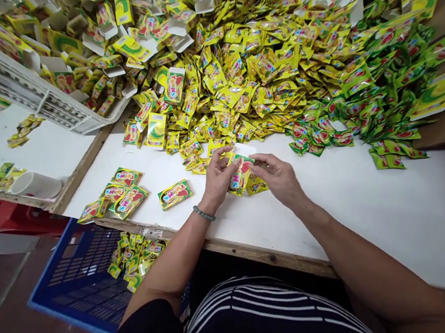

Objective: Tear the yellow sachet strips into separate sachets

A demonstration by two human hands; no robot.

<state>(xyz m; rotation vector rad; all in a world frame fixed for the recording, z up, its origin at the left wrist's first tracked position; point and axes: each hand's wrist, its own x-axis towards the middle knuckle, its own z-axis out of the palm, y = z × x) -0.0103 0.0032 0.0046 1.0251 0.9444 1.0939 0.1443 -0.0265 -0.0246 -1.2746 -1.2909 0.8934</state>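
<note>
Between my hands is a small yellow-green candy box [243, 173], its white end flap raised at the top. My left hand [220, 175] grips its left side, thumb across the printed front. My right hand [277, 177] pinches the upper right edge near the flap. Beneath the box, a yellow sachet [256, 185] partly shows on the white tabletop. Left of my left hand lies a single closed box [175, 194], and a small group of boxes [128, 198] sits farther left. Just beyond my hands rises a heap of yellow sachets [250, 72].
Green sachets [379, 91] spread at the right beside cardboard. A tilted white crate [47, 101] spills empty boxes [67, 42] at the back left. A white cup [35, 185] lies on the left table. Below the wooden edge stands a blue basket [71, 275] holding packs.
</note>
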